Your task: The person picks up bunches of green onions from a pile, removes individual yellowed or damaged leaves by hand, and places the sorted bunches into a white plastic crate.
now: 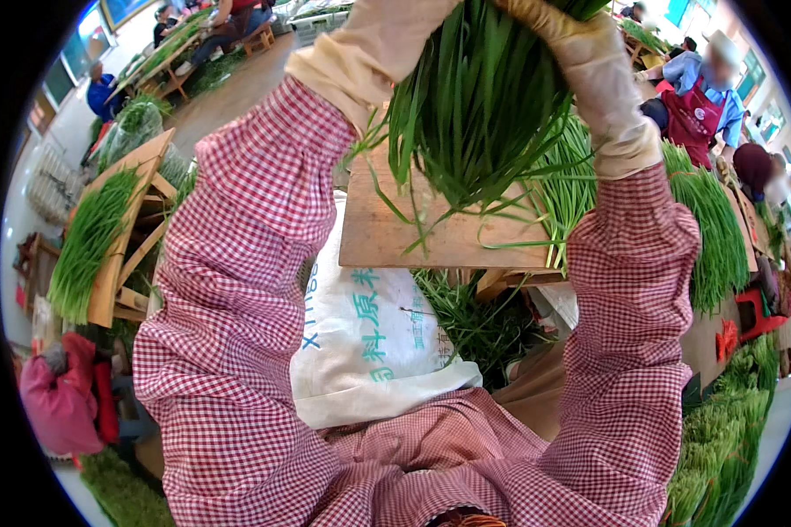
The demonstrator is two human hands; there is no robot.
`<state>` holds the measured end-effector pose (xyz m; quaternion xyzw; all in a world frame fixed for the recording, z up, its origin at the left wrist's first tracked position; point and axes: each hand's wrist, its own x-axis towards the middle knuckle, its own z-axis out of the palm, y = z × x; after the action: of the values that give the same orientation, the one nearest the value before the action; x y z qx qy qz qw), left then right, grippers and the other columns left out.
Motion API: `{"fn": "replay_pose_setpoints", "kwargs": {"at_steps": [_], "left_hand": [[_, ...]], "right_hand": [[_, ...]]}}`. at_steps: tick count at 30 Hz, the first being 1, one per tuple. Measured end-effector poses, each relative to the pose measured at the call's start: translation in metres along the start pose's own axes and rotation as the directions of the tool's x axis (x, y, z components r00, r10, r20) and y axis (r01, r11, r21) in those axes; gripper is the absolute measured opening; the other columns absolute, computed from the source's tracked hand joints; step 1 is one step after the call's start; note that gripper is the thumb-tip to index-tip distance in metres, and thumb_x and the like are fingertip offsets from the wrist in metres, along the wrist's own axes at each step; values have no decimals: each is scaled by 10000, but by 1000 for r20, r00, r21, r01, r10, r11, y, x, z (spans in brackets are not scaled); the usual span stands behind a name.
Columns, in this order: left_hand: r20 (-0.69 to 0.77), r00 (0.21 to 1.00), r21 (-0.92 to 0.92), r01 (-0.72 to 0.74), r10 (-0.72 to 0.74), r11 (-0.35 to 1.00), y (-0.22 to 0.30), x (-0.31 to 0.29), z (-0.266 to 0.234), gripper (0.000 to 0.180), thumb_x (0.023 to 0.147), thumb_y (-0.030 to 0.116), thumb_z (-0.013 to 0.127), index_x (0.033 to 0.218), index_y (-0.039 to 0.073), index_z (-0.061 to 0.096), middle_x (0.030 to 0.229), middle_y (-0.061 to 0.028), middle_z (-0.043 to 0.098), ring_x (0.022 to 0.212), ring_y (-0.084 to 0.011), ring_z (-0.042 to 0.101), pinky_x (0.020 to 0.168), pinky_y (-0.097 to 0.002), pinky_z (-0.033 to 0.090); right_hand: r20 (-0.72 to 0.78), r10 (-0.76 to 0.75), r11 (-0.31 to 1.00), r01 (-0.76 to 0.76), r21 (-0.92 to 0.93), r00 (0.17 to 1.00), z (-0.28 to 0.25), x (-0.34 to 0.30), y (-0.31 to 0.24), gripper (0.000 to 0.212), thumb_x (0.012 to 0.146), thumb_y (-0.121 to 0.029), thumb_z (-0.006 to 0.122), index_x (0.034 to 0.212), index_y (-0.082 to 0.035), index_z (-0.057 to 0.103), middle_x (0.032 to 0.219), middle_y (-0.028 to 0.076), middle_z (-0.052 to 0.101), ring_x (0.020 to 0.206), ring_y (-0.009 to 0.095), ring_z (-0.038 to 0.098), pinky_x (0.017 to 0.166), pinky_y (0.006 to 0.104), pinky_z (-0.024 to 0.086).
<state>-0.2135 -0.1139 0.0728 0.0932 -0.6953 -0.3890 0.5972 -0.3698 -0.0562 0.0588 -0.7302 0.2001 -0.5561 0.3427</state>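
A thick bunch of garlic chives (479, 105) hangs leaf tips down between my raised hands at the top edge. My gloved left hand (387, 39) grips the bunch from the left; its fingertips are cut off by the picture's edge. From the other side my right hand (567, 35), in a yellowed glove, is closed on the bunch's upper part. Below it stands a wooden board (448, 233) with a few loose leaves on it. More chives (564, 189) lie along the board's right side, beside my right wrist.
A white woven sack (369, 325) covers my lap, with loose green leaves (479, 325) beside it under the board. Chives lie on a slanted board (119, 228) at left and in heaps (721, 430) at right. Several people work nearby, one in a red apron (694, 119). A red stool (758, 314) stands right.
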Motion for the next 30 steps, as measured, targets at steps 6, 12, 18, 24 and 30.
{"fn": "replay_pose_setpoints", "kwargs": {"at_steps": [6,12,18,24,30], "left_hand": [[173,940,104,278,-293,955,-24,-49,-7,739,618,297,792,1205,21,438,1178,-125,512,1051,-221,510,924,-314,429],[109,952,-63,295,-287,953,39,-37,32,591,659,279,767,1139,39,519,1069,-95,586,999,-204,541,886,-269,450],[311,911,141,239,-272,961,14,-36,11,650,613,326,782,1161,93,520,1119,-88,564,1042,-227,521,938,-351,410],[137,932,77,328,-336,941,-8,-28,15,548,616,290,791,1050,32,576,964,-94,617,894,-206,582,773,-320,501],[394,874,87,275,-286,958,12,-27,33,592,661,285,768,1148,61,519,1074,-83,571,1013,-209,525,888,-331,430]], "right_hand": [[185,115,962,-62,-268,976,-3,-26,23,397,706,-299,733,971,-26,620,886,56,647,802,135,601,692,271,484],[67,37,999,-35,-27,997,-7,-6,20,371,756,-211,688,1043,-11,565,946,66,615,788,150,595,684,247,494],[127,26,972,4,-233,992,-11,-15,30,334,786,-182,659,1056,-14,559,941,70,611,770,155,600,659,238,505],[65,-59,951,76,-298,996,-9,-12,34,341,789,-180,653,1077,-25,556,934,72,613,770,156,601,662,239,508],[201,151,960,-95,-263,968,-32,-23,9,532,740,-167,705,1190,-30,456,1091,95,559,966,187,543,819,298,467]]}}
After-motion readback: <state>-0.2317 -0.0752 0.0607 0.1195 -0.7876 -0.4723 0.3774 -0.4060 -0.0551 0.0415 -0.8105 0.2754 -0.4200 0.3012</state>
